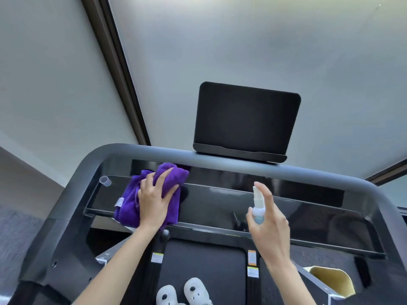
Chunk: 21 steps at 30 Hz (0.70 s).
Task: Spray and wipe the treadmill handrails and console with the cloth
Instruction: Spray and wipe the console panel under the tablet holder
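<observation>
From the head view I have my left hand (154, 202) spread flat over the purple cloth (130, 208), fingers (164, 177) nearly straight and pressing it against the glossy black console panel (220, 208) toward its left end, just under the grey handrail (231, 167). The cloth looks soft, bunched and light; I judge it will slide easily on that slick panel, so a flat palm with the folds gathered underneath suits it better than a pinch at a corner.

My right hand (269, 219) is wrapped round the small spray bottle (257, 208), forefinger up over the nozzle and the remaining fingers curled about the body, held in the air above the middle of the console. It seems a light plastic thing, smooth and probably a little slippery if wet; holding it low on the body with one finger free for the pump is where I would keep it.

Counting: one cloth, one spray bottle, one dark tablet holder (246, 122) standing on the rail, one clear cap (105, 181) lying at the panel's left end (likely the bottle's, though I can't be sure), and two slippers (182, 292) on the belt.
</observation>
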Each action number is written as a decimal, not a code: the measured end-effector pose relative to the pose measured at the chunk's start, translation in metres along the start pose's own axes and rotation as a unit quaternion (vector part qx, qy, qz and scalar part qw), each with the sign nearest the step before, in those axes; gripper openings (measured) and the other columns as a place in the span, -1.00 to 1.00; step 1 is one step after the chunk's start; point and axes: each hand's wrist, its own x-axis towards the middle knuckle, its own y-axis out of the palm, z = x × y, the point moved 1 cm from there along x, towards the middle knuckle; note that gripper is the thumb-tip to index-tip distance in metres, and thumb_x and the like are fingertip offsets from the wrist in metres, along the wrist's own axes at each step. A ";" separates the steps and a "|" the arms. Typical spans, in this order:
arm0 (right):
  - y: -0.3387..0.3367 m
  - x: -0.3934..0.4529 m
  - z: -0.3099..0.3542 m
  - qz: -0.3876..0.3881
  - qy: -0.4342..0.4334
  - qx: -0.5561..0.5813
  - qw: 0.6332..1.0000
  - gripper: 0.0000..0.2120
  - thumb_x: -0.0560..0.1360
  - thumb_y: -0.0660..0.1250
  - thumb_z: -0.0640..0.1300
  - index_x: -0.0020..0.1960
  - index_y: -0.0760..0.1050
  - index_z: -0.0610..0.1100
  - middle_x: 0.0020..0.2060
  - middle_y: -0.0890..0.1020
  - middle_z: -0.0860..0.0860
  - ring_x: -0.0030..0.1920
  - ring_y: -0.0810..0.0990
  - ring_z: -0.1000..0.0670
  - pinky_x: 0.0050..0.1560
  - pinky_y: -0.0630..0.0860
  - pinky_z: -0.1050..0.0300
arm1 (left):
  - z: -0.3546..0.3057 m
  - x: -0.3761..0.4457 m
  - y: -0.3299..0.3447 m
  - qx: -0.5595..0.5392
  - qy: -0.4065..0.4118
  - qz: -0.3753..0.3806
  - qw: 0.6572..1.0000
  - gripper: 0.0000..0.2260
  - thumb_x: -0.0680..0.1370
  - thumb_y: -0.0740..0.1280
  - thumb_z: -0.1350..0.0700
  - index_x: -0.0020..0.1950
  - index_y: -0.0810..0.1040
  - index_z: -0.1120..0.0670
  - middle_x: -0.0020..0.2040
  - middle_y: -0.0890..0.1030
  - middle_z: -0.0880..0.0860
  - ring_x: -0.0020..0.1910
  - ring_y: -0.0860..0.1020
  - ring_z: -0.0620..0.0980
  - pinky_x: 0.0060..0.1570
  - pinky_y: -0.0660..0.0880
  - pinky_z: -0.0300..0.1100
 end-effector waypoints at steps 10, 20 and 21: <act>0.014 -0.033 0.023 0.006 0.003 -0.038 0.999 -0.32 0.47 0.38 -0.25 0.39 0.17 0.25 -0.26 0.53 0.00 -0.41 0.49 -0.13 -0.38 0.54 -0.03 | 0.006 -0.032 -0.026 -0.148 -0.063 -0.036 0.986 -0.51 0.52 0.21 -0.11 0.37 0.46 0.12 0.19 0.44 0.26 0.21 0.38 0.24 0.19 0.29 0.01; 0.033 -0.055 0.045 -0.087 0.074 0.019 0.993 -0.36 0.41 0.34 -0.37 0.32 0.28 0.16 -0.33 0.47 0.04 -0.37 0.44 -0.11 -0.28 0.51 -0.03 | 0.017 -0.033 -0.034 -0.163 -0.055 -0.015 0.985 -0.51 0.52 0.20 -0.13 0.37 0.47 0.10 0.19 0.45 0.21 0.23 0.35 0.14 0.21 0.20 -0.12; 0.032 -0.056 0.045 -0.092 0.075 0.017 0.993 -0.37 0.42 0.34 -0.36 0.32 0.27 0.16 -0.31 0.48 0.04 -0.35 0.45 -0.12 -0.28 0.50 -0.02 | 0.018 -0.034 -0.035 -0.161 -0.055 -0.022 0.985 -0.52 0.53 0.21 -0.11 0.37 0.47 0.10 0.19 0.45 0.22 0.23 0.35 0.15 0.21 0.21 -0.10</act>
